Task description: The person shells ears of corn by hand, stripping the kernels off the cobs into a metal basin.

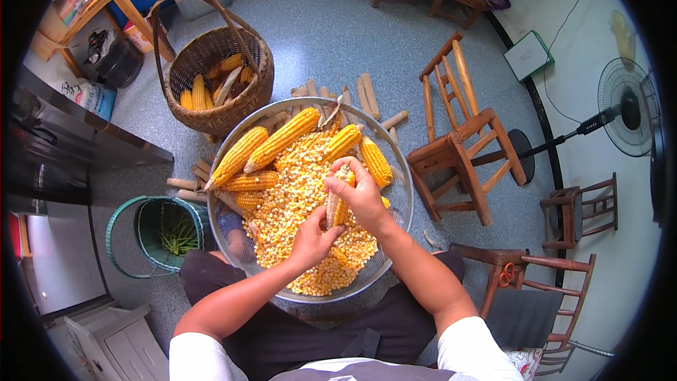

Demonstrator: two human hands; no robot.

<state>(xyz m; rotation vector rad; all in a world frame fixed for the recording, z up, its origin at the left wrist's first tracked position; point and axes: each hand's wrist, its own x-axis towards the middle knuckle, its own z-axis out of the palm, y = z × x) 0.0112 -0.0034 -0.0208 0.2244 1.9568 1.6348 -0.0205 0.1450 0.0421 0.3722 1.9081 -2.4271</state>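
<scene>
A partly shelled corn cob (pixel 337 207) is held over a round mesh sieve (pixel 216 222) that rests between my knees. My left hand (pixel 312 235) grips the cob's lower end. Around its upper end close the fingers and thumb of my right hand (pixel 359 196). Below both hands lies a heap of loose yellow and white kernels (pixel 291 206). Several whole ears of corn (pixel 283 140) rest on the sieve's far and left parts, and another ear (pixel 376 161) lies at its right side.
A wicker basket (pixel 217 116) with corn ears stands beyond the sieve at the left. Bare cobs (pixel 367 95) lie on the floor around the sieve. A green basket (pixel 158 233) holding green leaves is at the left. Wooden chairs (pixel 455 143) and a fan (pixel 624 108) are at the right.
</scene>
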